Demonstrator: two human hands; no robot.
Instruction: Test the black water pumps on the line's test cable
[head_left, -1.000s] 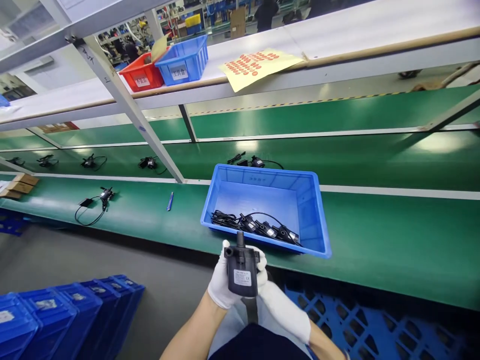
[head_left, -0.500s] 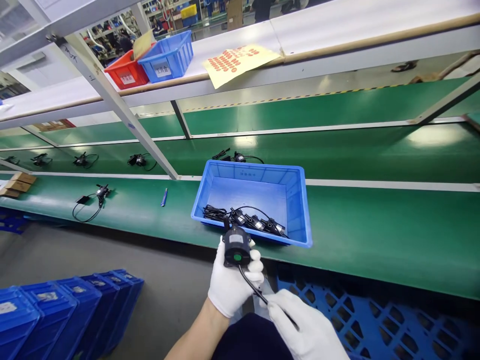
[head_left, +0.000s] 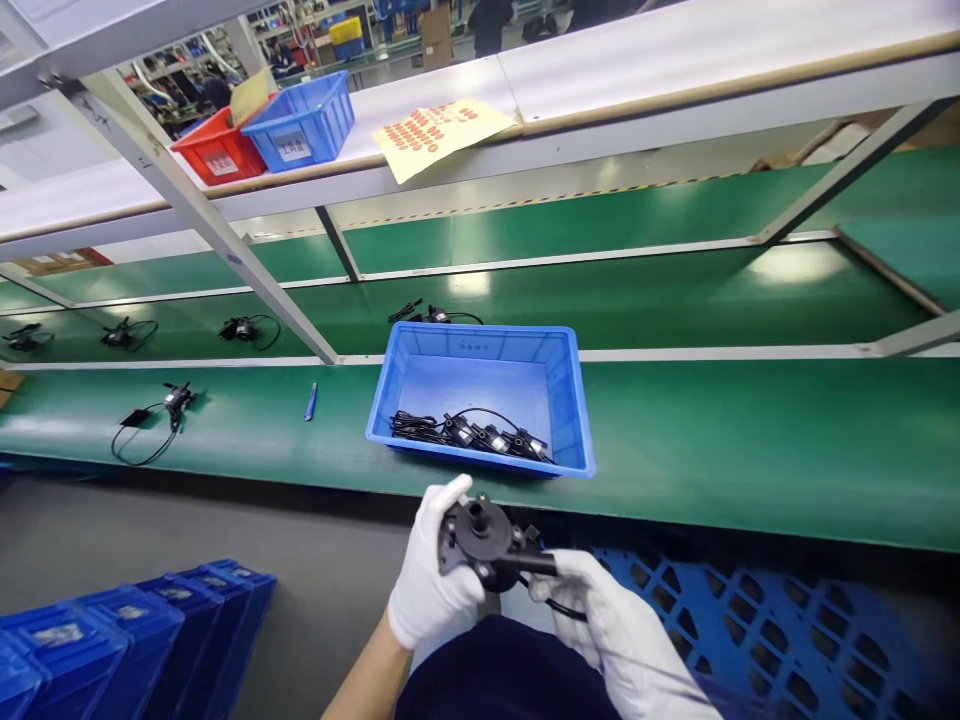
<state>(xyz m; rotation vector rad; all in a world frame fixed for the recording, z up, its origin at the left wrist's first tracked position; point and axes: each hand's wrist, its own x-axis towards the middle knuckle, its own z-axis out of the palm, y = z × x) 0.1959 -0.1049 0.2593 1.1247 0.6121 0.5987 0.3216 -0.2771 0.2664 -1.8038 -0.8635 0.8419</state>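
1. The left hand (head_left: 431, 580), in a white glove, has its fingers curled around the left side of a small black pump (head_left: 484, 535), held low in the view at about 6 o'clock, in front of the person's lap and short of the near edge of the desk (head_left: 750, 450).
2. The pump's round face is turned up towards the camera, with a short spout sticking out at its 3 o'clock side.
3. The right hand (head_left: 607, 640), also gloved, closes its fingers on that spout end and on the black cable (head_left: 564, 607) that loops out beneath the pump; how tight that pinch is I cannot quite tell, since the glove hides the fingertips.
4. At 12 o'clock from the hands a blue bin (head_left: 577, 420) sits on the green desk, near its front edge.
5. Inside the bin, along its near wall, lies a row of similar pumps with a coiled cable bundle (head_left: 469, 432) at their 9 o'clock end.
6. At 9 o'clock from the bin a blue pen (head_left: 310, 401) lies on the desk, and farther the same way another pump with a looped cord (head_left: 150, 425).
7. More wired pumps lie apart from one another on the belt behind.
8. On the upper shelf, at about 11 o'clock, stand a red bin (head_left: 214, 150) and a smaller blue bin (head_left: 300, 125) touching side by side, with a yellow sheet of red stickers (head_left: 442, 130) to their 3 o'clock.
9. Stacked blue crates (head_left: 127, 640) stand on the floor at 8 o'clock.
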